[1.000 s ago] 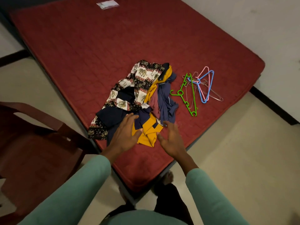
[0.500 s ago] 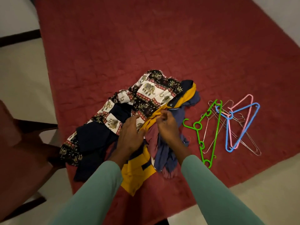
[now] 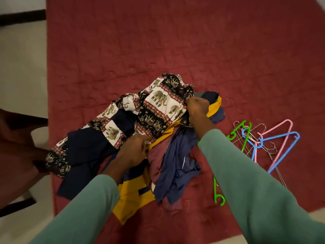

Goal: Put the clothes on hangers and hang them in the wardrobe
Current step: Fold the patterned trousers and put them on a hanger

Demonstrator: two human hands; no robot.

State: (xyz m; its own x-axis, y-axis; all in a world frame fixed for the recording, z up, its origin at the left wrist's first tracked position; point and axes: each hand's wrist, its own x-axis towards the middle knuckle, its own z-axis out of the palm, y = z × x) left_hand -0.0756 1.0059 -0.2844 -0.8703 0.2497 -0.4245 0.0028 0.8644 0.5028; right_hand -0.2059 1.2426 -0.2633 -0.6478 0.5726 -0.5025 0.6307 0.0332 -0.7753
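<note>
Up goes the right hand (image 3: 197, 107) from the middle of the pile, and it is now clenching the far edge of the elephant-print garment (image 3: 158, 101). The left hand (image 3: 133, 152) is gripping that garment's near edge. The print piece is lying over a yellow garment (image 3: 131, 199) and a blue garment (image 3: 175, 171) on the red mattress (image 3: 123, 50). The hangers (image 3: 279, 138) are sitting tangled just right of the pile.

Both my green-sleeved arms (image 3: 84, 208) reach forward — my left hand (image 3: 133, 150) nearer, fingers curled, my right hand (image 3: 197, 107) farther out, fisted — the 2 gripping the clothes (image 3: 158, 103).
</note>
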